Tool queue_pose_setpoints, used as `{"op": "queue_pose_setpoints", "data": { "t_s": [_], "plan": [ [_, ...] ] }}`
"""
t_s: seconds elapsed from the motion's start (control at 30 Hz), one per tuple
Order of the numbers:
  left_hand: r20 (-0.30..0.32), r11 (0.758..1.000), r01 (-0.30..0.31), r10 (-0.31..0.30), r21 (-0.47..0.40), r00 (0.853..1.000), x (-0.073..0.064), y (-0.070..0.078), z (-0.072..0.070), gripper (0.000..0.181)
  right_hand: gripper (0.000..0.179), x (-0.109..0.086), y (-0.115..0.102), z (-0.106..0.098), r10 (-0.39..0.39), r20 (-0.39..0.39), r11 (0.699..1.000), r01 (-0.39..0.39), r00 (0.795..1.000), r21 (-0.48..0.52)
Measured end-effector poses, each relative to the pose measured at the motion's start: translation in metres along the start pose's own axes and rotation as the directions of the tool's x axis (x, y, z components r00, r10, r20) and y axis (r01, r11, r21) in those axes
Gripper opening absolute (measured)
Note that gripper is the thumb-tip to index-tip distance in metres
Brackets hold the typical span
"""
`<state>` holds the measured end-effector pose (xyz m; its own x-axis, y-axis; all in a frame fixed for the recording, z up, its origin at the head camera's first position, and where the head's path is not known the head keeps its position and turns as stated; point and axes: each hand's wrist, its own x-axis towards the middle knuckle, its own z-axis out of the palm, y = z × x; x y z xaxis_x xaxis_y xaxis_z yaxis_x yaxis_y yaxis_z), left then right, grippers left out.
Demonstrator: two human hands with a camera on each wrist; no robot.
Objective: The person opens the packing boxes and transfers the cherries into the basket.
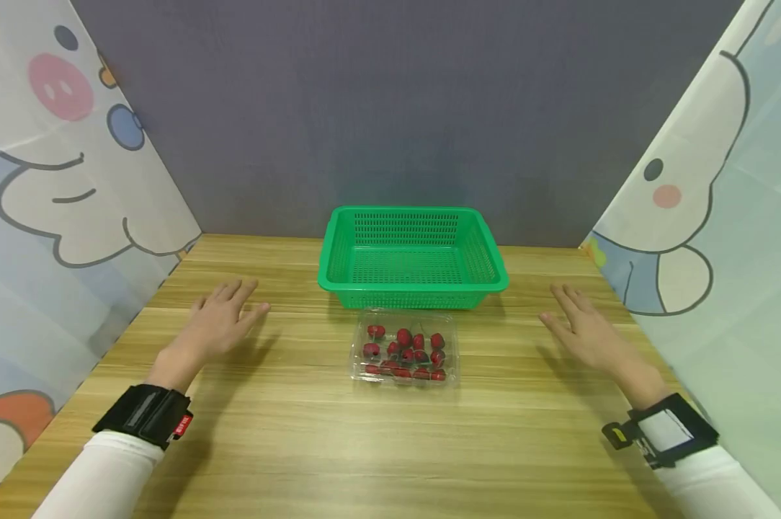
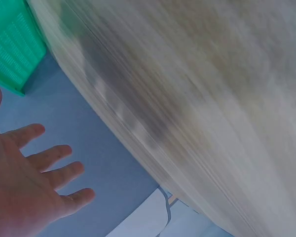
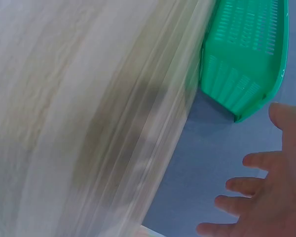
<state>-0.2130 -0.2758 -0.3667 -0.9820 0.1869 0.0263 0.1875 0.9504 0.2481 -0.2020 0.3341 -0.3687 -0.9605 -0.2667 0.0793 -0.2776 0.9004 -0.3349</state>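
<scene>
Sleeves (image 1: 101,476) flank round cherries (image 1: 404,337) in a plastic box (image 1: 451,326).

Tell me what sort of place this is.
Probably a screened-off tabletop booth: a wood-grain table, a plain dark panel behind it, and cartoon-printed sheets on both sides.

we wear a plain white left sleeve (image 1: 99,479) and a matching right sleeve (image 1: 721,484). where the left one ends, our broad black left wristband (image 1: 140,414) carries a small red tag (image 1: 183,425), its pale print too small to read. our black right wristband (image 1: 697,429) bears a pale rectangular patch (image 1: 663,436) and a black tab (image 1: 614,435) marked in yellow.
</scene>
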Motion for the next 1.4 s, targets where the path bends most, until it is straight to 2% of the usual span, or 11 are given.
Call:
{"op": "queue_pose_setpoints", "data": {
  "t_s": [0.2,0.4,0.6,0.7,0.93,1.1,1.4],
  "plan": [
    [-0.007,1.0,0.0,0.0,0.007,1.0,0.0,0.004,0.003,0.075,0.066,0.001,-0.007,0.001,0.0,-0.029,1.0,0.001,1.0,0.005],
    [-0.012,1.0,-0.003,0.003,0.015,1.0,0.001,0.009,0.005,0.074,0.052,0.003,-0.011,0.007,-0.036,-0.138,0.999,0.035,0.99,-0.011],
    [-0.012,1.0,-0.006,0.006,0.029,1.0,0.001,0.013,0.009,0.071,0.036,0.005,-0.018,0.013,-0.112,-0.244,0.994,0.11,0.963,-0.02],
    [-0.001,1.0,-0.011,0.011,0.028,1.0,0.001,0.015,0.011,0.071,0.034,0.005,-0.022,0.016,-0.145,-0.263,0.989,0.144,0.954,-0.022],
    [-0.015,0.998,-0.053,0.054,0.015,0.998,-0.001,0.025,0.013,0.058,0.021,0.006,-0.031,0.022,-0.237,-0.311,0.971,0.237,0.92,-0.039],
    [-0.032,0.995,-0.097,0.096,-0.012,0.995,-0.001,0.033,0.015,0.053,0.013,0.007,-0.04,0.025,-0.295,-0.319,0.954,0.296,0.901,-0.047],
    [-0.012,0.987,-0.149,0.148,-0.053,0.989,-0.006,0.054,0.02,0.051,0.008,0.006,-0.062,0.033,-0.401,-0.318,0.911,0.41,0.859,-0.04]
  ]
}}
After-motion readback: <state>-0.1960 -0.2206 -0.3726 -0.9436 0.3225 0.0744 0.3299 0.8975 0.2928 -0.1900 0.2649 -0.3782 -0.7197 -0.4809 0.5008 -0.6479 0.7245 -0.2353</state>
